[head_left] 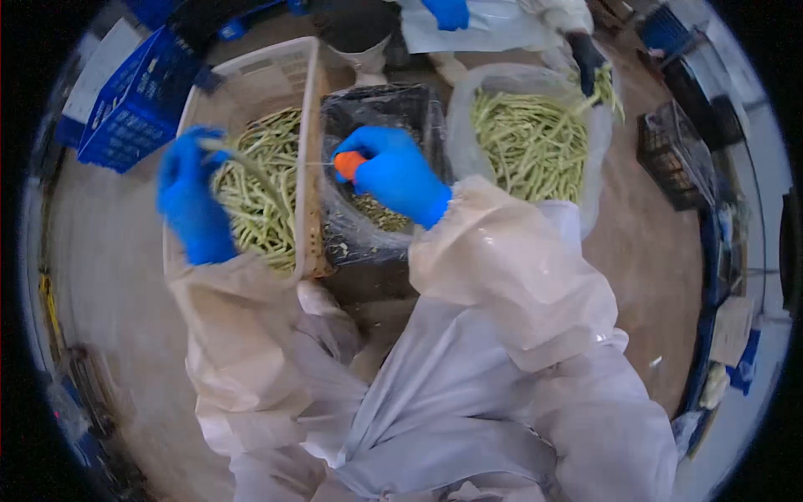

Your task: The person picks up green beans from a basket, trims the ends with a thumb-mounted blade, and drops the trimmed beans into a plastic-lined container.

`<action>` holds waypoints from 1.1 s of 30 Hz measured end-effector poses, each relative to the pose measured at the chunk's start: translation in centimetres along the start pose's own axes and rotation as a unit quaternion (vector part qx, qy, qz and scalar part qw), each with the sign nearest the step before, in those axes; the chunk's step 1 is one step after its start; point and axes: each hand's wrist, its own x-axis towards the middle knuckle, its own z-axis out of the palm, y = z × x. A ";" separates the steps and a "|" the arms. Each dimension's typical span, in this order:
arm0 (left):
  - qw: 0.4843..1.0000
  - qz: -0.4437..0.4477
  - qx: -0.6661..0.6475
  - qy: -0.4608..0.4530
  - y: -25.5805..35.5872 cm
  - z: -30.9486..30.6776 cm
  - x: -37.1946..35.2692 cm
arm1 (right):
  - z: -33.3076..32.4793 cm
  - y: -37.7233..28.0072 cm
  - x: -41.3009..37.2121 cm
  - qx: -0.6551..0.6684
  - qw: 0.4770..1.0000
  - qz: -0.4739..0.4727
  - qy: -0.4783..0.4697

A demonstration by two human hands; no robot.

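Both my hands wear blue gloves. My left hand (191, 201) is closed around a long green bean (242, 166) over a white basket (284, 71) filled with green beans (263, 217). My right hand (400, 174) grips a small orange-handled tool (348, 162) above a black crate lined with clear plastic (381, 105), which holds bean trimmings (381, 216). The tool's tip is hidden, so I cannot see if it touches the bean.
A clear bag of green beans (527, 142) stands at the right. Another person's blue-gloved hand (447, 12) and dark-gloved hand (588, 60) work at the far side. Blue crates (138, 100) sit at the left, black crates (673, 151) at the right.
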 end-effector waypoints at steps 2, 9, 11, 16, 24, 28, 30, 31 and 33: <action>0.992 0.060 -0.054 0.094 -2.4 -5.0 3.0 | 0.0 0.7 -0.1 -0.123 0.989 -0.059 0.053; 0.982 0.047 0.003 0.181 -1.9 -10.8 4.9 | -1.1 2.7 -0.2 -0.449 0.887 -0.100 -0.038; 0.988 -0.012 0.013 0.153 -2.4 -8.8 4.4 | -1.4 2.4 -0.4 -0.440 0.893 -0.072 -0.061; 0.997 -0.067 0.031 0.021 -2.4 -5.1 3.3 | -6.5 -6.2 0.7 -0.365 0.929 -0.053 0.024; 0.986 -0.113 0.108 -0.051 -2.5 -2.0 2.0 | -23.5 3.6 -4.8 -0.106 0.972 0.084 0.191; 0.981 -0.114 0.139 -0.073 -2.6 -0.8 1.4 | -30.5 17.6 -11.3 -0.016 0.914 0.253 0.316; 0.974 -0.110 0.176 -0.092 -2.9 0.2 1.0 | -32.9 23.9 -13.3 -0.113 0.865 0.340 0.351; 0.971 -0.111 0.186 -0.096 -3.1 0.5 1.0 | -34.0 25.8 -13.3 -0.215 0.832 0.381 0.341; 0.967 -0.112 0.207 -0.099 -3.5 1.1 0.9 | -34.9 30.8 -13.0 -0.361 0.743 0.405 0.393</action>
